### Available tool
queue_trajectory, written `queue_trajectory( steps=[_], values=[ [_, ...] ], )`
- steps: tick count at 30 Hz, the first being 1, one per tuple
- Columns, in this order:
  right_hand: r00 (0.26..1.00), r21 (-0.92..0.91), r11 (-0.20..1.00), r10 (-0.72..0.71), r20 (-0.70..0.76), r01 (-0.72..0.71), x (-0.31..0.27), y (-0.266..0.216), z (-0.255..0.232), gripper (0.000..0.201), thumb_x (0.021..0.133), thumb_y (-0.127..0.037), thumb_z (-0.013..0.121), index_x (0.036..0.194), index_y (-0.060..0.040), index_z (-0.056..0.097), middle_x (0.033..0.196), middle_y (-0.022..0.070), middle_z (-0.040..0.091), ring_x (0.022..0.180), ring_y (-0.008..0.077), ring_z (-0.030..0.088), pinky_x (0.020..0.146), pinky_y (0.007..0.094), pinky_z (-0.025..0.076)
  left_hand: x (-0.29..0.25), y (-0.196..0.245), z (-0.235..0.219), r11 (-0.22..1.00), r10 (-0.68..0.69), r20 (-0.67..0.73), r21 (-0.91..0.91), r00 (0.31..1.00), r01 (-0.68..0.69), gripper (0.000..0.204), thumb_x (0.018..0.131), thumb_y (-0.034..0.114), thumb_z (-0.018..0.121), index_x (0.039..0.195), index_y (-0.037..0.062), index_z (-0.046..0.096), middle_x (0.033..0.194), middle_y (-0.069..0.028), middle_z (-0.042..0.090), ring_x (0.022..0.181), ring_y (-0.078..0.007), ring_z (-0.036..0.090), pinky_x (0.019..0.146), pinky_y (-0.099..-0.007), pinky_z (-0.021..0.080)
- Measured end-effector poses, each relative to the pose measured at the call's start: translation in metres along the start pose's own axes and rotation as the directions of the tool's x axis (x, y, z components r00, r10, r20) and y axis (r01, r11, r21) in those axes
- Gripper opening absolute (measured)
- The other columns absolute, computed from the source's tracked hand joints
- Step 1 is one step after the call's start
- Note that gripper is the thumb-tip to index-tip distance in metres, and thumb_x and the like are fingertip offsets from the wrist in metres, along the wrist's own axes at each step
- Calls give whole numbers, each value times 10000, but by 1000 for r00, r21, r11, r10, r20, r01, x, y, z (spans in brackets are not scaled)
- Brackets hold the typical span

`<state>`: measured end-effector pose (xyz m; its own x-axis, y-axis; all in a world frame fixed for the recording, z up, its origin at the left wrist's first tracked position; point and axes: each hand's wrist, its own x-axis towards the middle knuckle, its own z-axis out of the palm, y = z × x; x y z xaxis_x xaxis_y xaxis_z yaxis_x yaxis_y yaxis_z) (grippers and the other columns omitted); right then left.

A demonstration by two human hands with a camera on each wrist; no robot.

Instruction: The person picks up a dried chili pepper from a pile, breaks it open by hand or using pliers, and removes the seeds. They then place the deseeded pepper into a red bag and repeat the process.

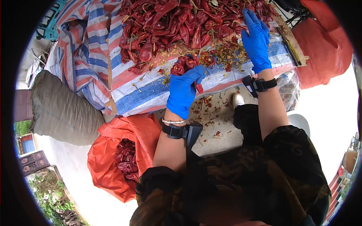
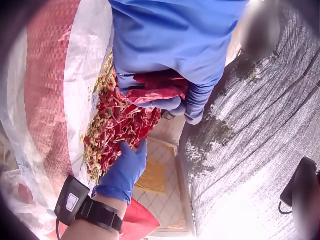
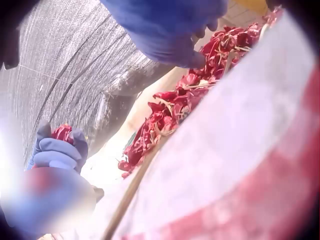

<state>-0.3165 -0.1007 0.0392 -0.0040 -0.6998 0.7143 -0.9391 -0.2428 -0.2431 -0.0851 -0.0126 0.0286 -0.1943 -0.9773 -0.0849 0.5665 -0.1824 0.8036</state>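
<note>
A large heap of dried red chili peppers [image 1: 181, 24] lies on a striped woven sheet [image 1: 132, 94]. My left hand [image 1: 183, 88], in a blue glove, is curled round several chili peppers [image 1: 180, 67] at the heap's near edge. In the left wrist view, red chili peppers [image 2: 157, 90] show between its bent fingers, and one tip hangs below the fist in the head view. My right hand [image 1: 257, 43], also blue-gloved, reaches to the heap's right side with fingers mostly straight. In the right wrist view, the right hand's fingertips [image 3: 197, 60] are right at the peppers.
Seeds and stem bits [image 1: 230, 52] are strewn along the sheet's near side. An open red sack [image 1: 107, 162] holding chili peppers stands on the floor at left, beside a full grey-green sack [image 1: 64, 109]. Another red sack [image 1: 320, 49] is at right, by a dark long-handled tool [image 1: 289, 49].
</note>
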Motion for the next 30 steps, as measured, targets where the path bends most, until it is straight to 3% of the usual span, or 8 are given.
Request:
queue_trajectory(
  steps=[4,10,16,18,19,25,29,30],
  values=[
    [970,22,987,-161,180,160,-12,-25,23,652,698,-30,578,1284,-238,384,1239,104,454,1078,282,432,915,344,352,2,0,-4,987,44,2,-157,999,-43,111,732,-5,613,831,-20,564,671,-45,540,546,-108,467,501,-226,354],
    [927,50,999,-20,376,1,-11,-33,17,368,690,-117,631,1051,-164,583,993,102,557,973,300,486,838,419,384,3,1,-13,989,89,23,-118,996,-86,151,733,10,614,875,-18,571,687,-49,553,544,-109,469,505,-230,361],
    [994,340,935,-81,-70,100,-13,-74,-1,321,675,-179,690,948,-44,588,829,92,587,775,234,559,693,324,448,1,13,-4,986,163,-134,-17,978,-167,216,750,27,612,960,7,564,800,-46,591,647,-110,535,584,-234,431],
    [932,619,705,183,314,-347,-27,-94,-1,355,703,-192,685,996,-28,570,808,74,581,731,162,556,667,276,454,2,11,-2,976,215,-171,23,961,-215,262,750,32,619,999,3,544,857,-43,589,707,-107,542,628,-236,443],
    [930,628,695,177,323,-350,-31,-100,-2,355,703,-192,685,996,-28,570,808,74,581,731,162,556,667,276,454,3,10,-3,966,260,-194,59,946,-253,308,750,37,625,1039,0,524,915,-40,586,767,-104,549,671,-237,454],
    [686,713,230,-195,701,-663,-30,-116,-30,457,757,-163,642,1152,10,492,893,71,597,742,113,553,713,260,461,3,9,-8,936,296,-132,238,946,-259,300,736,49,655,998,51,507,903,-32,579,762,-93,547,650,-224,459],
    [661,620,409,-52,749,-670,-14,-103,-36,350,765,-185,647,1050,-1,561,860,46,592,721,82,524,663,224,433,2,17,-8,962,164,-160,245,973,-122,277,722,23,648,961,52,513,839,-30,586,698,-88,546,589,-223,451],
    [758,675,455,1,652,-581,-13,-106,-37,264,760,-191,656,958,-26,603,801,24,589,703,70,509,642,212,416,1,19,-7,972,85,-162,229,983,-46,265,717,13,646,945,53,518,822,-27,587,686,-87,544,578,-219,445]
  ],
)
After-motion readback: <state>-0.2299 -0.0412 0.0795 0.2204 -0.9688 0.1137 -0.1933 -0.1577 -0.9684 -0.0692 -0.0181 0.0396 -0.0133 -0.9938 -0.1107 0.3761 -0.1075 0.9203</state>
